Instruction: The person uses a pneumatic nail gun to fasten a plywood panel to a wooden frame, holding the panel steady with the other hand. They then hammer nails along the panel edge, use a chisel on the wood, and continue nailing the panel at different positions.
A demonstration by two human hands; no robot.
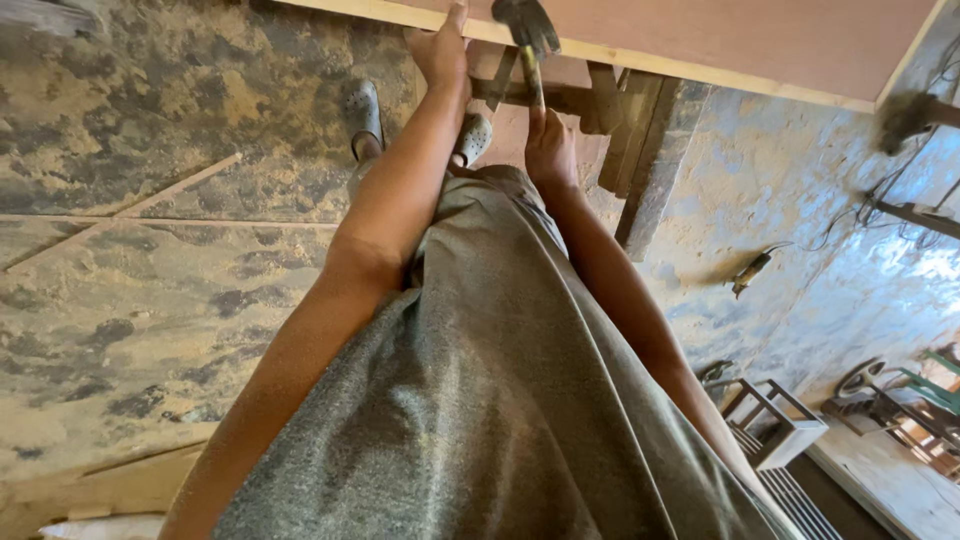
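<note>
A dusty workshop floor (150,250) of mottled grey and tan fills the left half of the frame, and a rough plastered wall (780,190) runs down the right side. At the top centre the right hand (550,150) grips the yellowish handle of a hammer with a dark metal head (527,40); its fingers are wrapped tight around the handle, and the head stands up against the pale edge of a large reddish-brown plywood board (750,40) that spans the upper edge of the frame. Just to the left, the left hand (442,45) reaches up with its fingers pressed against that same board edge; whether they are curled or flat cannot be told. Below the hammer, dark wooden frame pieces (610,100) cross under the board. Both bare forearms run down towards the bottom of the frame, over a grey speckled garment (500,400) that covers the lower centre. Two grey perforated clogs (362,110) show between the arms, near the floor. At the lower right stand a small white wooden frame stool (785,425) and, farther off, green furniture pieces (935,390). A loose wooden strip (120,215) lies on the floor at the left.
</note>
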